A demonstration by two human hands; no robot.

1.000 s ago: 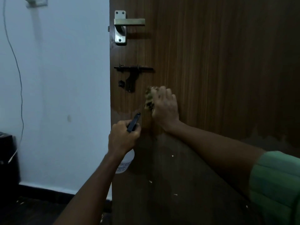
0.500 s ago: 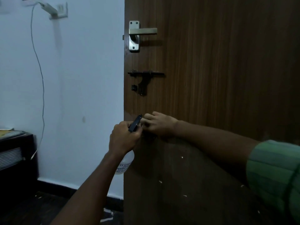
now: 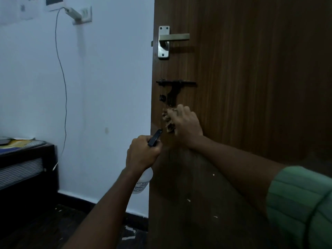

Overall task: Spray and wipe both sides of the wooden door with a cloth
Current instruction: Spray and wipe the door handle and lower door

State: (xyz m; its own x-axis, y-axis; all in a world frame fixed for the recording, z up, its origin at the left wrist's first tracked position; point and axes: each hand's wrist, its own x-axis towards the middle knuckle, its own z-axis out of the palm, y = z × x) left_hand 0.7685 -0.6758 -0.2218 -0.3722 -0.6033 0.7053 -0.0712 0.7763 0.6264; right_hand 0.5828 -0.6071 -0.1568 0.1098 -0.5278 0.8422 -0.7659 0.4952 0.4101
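The dark brown wooden door (image 3: pixel 251 87) fills the right half of the view, its free edge in the middle. My right hand (image 3: pixel 186 125) presses a crumpled tan cloth (image 3: pixel 168 119) against the door just below the black sliding latch (image 3: pixel 175 87). My left hand (image 3: pixel 142 153) grips a spray bottle by its black trigger head (image 3: pixel 154 137); the white bottle body (image 3: pixel 142 182) hangs below the hand, close to the door's edge. Pale specks dot the lower part of the door.
A metal lever handle (image 3: pixel 166 41) sits above the latch. Left of the door is a white wall with a socket (image 3: pixel 84 14) and a hanging cable (image 3: pixel 62 87). A dark cabinet (image 3: pixel 27 168) with papers on top stands at the far left.
My right hand with the cloth went down to the spray bottle's height, then came back up to just below the latch. The left hand kept its hold on the bottle.
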